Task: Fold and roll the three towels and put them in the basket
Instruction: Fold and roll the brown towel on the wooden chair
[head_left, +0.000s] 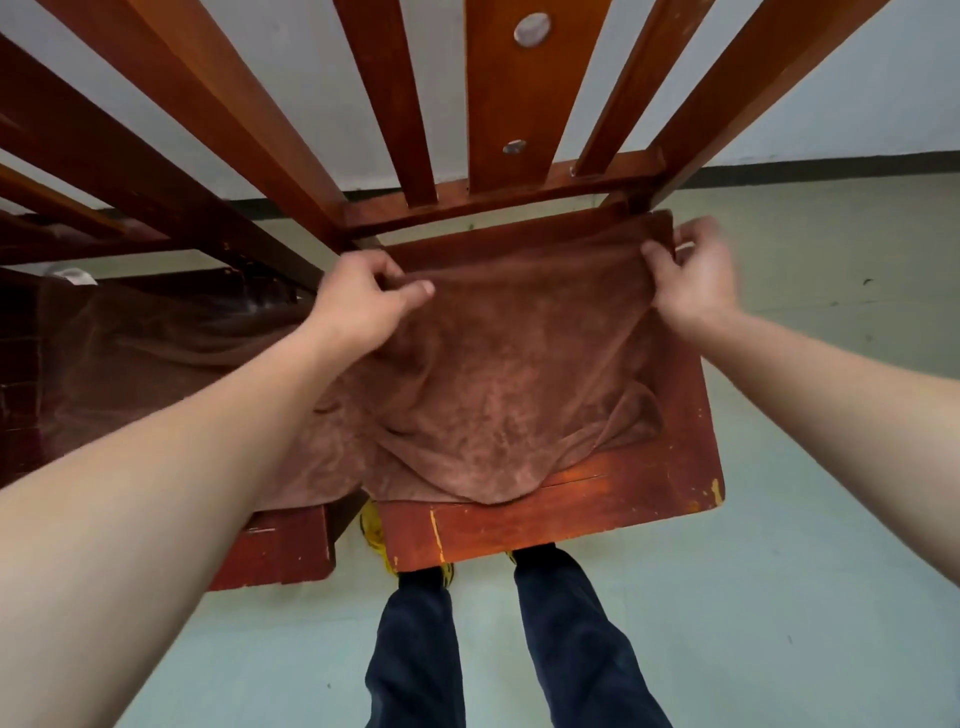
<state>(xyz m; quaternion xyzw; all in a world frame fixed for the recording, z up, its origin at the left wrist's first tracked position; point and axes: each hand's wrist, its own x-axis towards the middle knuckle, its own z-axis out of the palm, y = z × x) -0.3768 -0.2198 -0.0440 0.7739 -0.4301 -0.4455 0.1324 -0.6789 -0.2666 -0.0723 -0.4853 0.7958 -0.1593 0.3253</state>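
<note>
Both hands pinch the towel (498, 384) (brown, rumpled) at its far edge: left hand (363, 301), right hand (685, 270), over the chair (623, 499).

Towel (498, 384) plain rust-brown; chair (613, 499) red-brown wood; trousers (571, 649) dark navy; floor (779, 597) pale green.

Blur smears the right hand (691, 270) at the far right corner of the seat (649, 483); left forearm (249, 415) hides the left side of the towel (498, 374); chair slats (506, 93) cut off at top edge.
</note>
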